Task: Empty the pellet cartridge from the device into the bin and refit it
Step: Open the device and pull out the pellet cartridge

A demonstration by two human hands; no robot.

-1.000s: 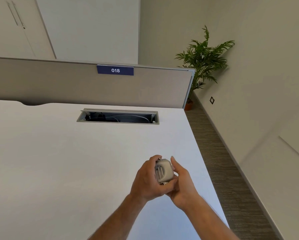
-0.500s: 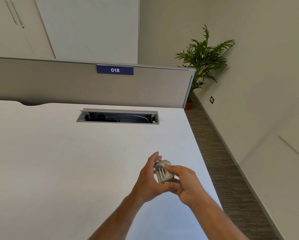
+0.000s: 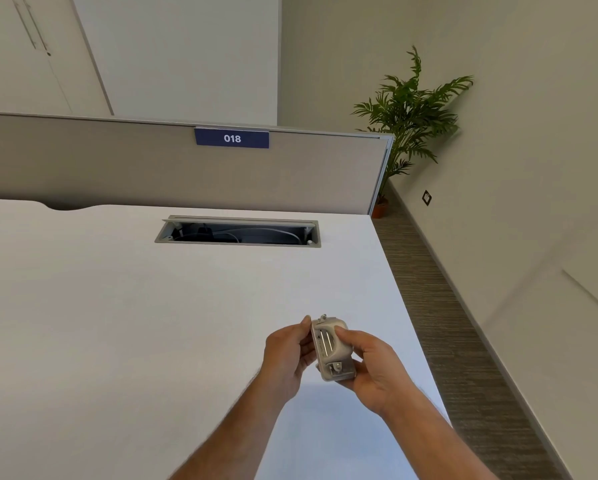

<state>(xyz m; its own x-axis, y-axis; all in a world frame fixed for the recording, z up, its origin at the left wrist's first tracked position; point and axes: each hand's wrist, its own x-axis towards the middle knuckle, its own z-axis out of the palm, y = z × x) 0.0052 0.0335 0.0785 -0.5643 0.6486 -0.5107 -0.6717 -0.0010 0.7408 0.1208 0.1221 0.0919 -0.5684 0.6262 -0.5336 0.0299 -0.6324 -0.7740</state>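
A small beige device with metal slots and a clip on its face is held above the white desk, near its right edge. My right hand cups it from the right and below, thumb across its top face. My left hand pinches its left edge with fingertips. I cannot pick out the pellet cartridge as a separate part. No bin is in view.
An open cable tray is sunk into the desk at the back. A grey partition with a blue "018" label stands behind it. To the right are carpet floor and a potted plant.
My right hand has slid from behind the device to its right side and underneath. My left hand has loosened from a full grip to a fingertip pinch. More of the device's face shows.
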